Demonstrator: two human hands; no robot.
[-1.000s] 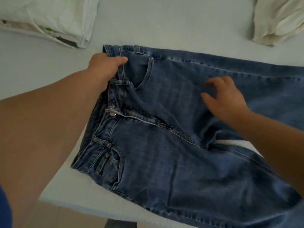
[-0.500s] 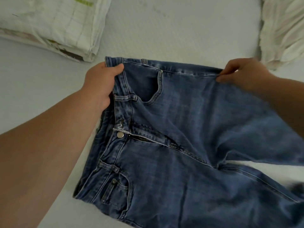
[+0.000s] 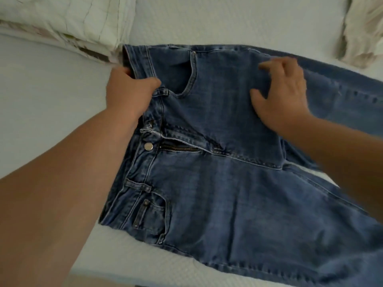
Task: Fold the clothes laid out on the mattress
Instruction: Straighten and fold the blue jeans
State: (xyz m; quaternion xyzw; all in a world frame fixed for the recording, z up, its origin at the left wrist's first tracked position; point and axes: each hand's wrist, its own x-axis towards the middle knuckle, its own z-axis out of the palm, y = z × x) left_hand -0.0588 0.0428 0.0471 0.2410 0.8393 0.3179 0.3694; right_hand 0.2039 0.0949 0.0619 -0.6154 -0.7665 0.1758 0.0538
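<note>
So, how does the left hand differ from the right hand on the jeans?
The left hand grips the waistband of the jeans, thumb on top; the right hand lies on the upper leg with fingers spread, gripping nothing. The left looks sharp, the right blurred. Both touch the denim.

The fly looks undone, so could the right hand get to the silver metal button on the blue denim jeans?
Probably yes: the right hand lies open on the blue denim jeans, and the silver metal button sits uncovered.

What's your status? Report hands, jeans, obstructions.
Left hand grips waistband. Right hand open, flat on jeans. Jeans unfolded on mattress. Pillow touching waistband corner.
</note>
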